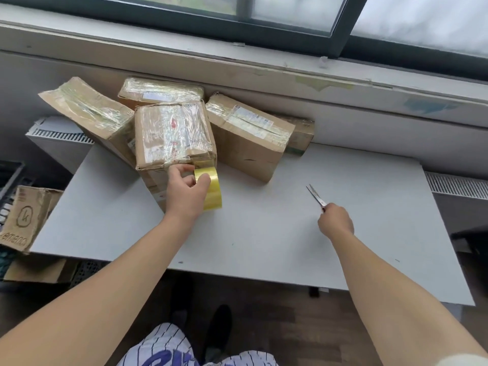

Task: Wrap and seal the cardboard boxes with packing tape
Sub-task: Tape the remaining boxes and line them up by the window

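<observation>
Several taped cardboard boxes crowd the back of the grey table (264, 233). The nearest box (170, 133) is wrapped in shiny clear tape. My left hand (184, 192) grips a yellow tape roll (212, 190) at that box's lower right corner, and a strip of tape runs from the roll up to the box. My right hand (335, 220) holds a pair of scissors (315, 196) over the bare tabletop, with the blades slightly apart and pointing up and left.
Further taped boxes lie at the left (89, 112), behind (161, 91) and to the right (248, 138). An open carton (25, 217) sits off the table's left edge. A window sill (237, 75) runs behind, and radiators (454, 184) flank the table.
</observation>
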Demonstrator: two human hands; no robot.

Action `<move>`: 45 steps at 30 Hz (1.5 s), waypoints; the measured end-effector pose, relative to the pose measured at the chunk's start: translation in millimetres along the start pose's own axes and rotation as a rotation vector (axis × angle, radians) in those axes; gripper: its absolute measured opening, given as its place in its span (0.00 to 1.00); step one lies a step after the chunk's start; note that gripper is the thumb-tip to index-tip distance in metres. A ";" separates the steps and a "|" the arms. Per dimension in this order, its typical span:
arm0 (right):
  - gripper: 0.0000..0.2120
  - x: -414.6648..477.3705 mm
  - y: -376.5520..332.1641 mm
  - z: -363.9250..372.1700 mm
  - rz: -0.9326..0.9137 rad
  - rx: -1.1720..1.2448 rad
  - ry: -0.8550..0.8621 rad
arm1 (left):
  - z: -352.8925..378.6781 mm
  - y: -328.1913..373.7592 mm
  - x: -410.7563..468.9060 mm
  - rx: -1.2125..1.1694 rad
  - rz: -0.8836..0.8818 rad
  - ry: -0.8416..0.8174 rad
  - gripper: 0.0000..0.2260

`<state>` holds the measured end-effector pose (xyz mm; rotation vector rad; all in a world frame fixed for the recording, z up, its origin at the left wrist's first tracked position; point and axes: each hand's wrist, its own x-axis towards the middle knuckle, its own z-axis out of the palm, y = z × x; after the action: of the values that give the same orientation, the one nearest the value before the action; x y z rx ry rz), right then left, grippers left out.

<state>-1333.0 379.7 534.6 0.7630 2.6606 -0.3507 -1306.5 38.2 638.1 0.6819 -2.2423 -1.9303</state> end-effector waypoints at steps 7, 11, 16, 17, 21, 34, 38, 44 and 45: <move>0.18 -2.9 22.7 24.7 0.049 -0.064 -0.036 | 1.2 -3.9 -3.1 -0.037 -0.004 0.001 0.11; 0.15 2.1 23.7 23.9 0.022 -0.060 0.060 | -2.8 -9.1 -0.7 -0.047 0.016 -0.026 0.10; 0.15 -5.7 16.0 31.5 0.082 -0.055 0.028 | -9.9 -13.2 0.5 -0.054 0.041 -0.070 0.11; 0.15 -7.5 13.9 33.3 0.093 -0.036 0.028 | -10.9 -13.1 0.5 -0.061 0.040 -0.078 0.11; 0.13 -14.5 -0.5 34.8 0.135 0.029 -0.040 | -15.4 -13.1 1.5 -0.066 0.035 -0.103 0.07; 0.09 -31.4 -30.7 46.0 0.026 -0.096 -0.049 | -21.4 -15.7 3.2 -0.096 0.019 -0.130 0.10; 0.12 -31.6 -39.4 40.0 -0.052 -0.156 -0.046 | -19.6 -19.1 3.2 -0.106 0.026 -0.129 0.09; 0.09 -37.2 -44.7 37.6 -0.116 -0.300 -0.128 | -18.6 -20.2 4.6 -0.077 0.002 -0.100 0.08; 0.10 -38.0 -43.8 37.2 -0.122 -0.278 -0.156 | -18.7 -18.4 4.0 -0.059 -0.005 -0.095 0.09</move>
<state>-1317.2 313.8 521.8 0.4695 2.5408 -0.0636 -1298.5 17.8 623.1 0.6004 -2.2283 -2.0647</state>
